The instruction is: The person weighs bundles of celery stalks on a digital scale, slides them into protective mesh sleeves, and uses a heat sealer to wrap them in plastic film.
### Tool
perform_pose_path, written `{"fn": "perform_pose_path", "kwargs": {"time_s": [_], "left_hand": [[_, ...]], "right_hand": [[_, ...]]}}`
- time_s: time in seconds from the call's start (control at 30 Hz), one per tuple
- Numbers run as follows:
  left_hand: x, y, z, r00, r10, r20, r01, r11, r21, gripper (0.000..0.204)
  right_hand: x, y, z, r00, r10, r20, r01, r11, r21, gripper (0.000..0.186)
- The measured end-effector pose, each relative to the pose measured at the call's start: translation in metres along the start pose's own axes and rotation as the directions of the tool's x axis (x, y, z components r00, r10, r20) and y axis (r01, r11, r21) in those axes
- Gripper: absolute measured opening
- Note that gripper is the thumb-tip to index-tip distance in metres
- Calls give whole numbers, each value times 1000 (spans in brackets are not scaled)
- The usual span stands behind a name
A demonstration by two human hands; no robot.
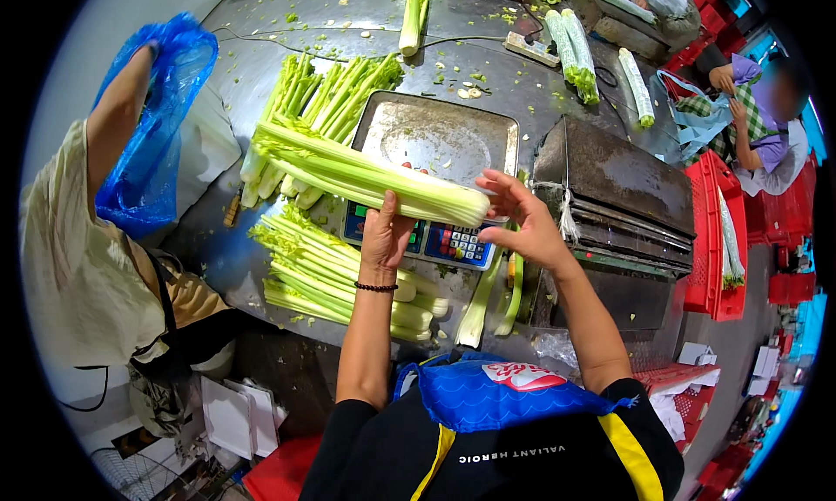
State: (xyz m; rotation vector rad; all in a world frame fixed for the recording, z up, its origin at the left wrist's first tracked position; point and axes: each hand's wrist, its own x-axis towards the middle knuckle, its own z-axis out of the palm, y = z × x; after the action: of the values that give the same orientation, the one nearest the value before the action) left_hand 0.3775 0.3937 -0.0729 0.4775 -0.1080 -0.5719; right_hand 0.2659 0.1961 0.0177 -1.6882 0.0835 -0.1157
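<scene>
My left hand (384, 235) grips a long bunch of celery (366, 174) from below and holds it level over a steel weighing scale (440, 135). My right hand (522, 222) has its fingers spread at the cut end of the bunch, touching it. The scale's keypad (457, 242) shows just under the bunch. More celery lies in a pile (335, 275) on the metal table below my left wrist, and another pile (322, 100) lies beyond the bunch.
A person on the left holds a blue plastic bag (152, 127). Wrapped celery bunches (573, 53) lie at the far side of the table. A dark metal sealing machine (618, 196) stands right of the scale. Red crates (718, 240) stand at right, near a seated person.
</scene>
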Motion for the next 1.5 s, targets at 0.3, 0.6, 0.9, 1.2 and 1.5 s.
{"fn": "perform_pose_path", "kwargs": {"time_s": [0.3,0.6,0.9,1.2,1.5], "left_hand": [[49,-26,2,966,116,-232,38,822,568,24],[35,-53,-1,873,-451,-185,484,760,434,38],[-123,-20,-19,676,-718,-163,703,563,435,35],[-161,-7,-18,772,-574,-274,635,666,392,32],[-136,-15,-14,850,-484,-210,524,733,433,29]], "right_hand": [[64,60,-12,989,-100,105,140,838,-527,58],[75,72,-73,990,-85,114,141,656,-742,58],[73,46,-57,978,-207,33,151,589,-794,73],[72,30,-38,959,-285,8,180,585,-791,58],[83,71,-45,967,-250,39,162,494,-854,51]]}}
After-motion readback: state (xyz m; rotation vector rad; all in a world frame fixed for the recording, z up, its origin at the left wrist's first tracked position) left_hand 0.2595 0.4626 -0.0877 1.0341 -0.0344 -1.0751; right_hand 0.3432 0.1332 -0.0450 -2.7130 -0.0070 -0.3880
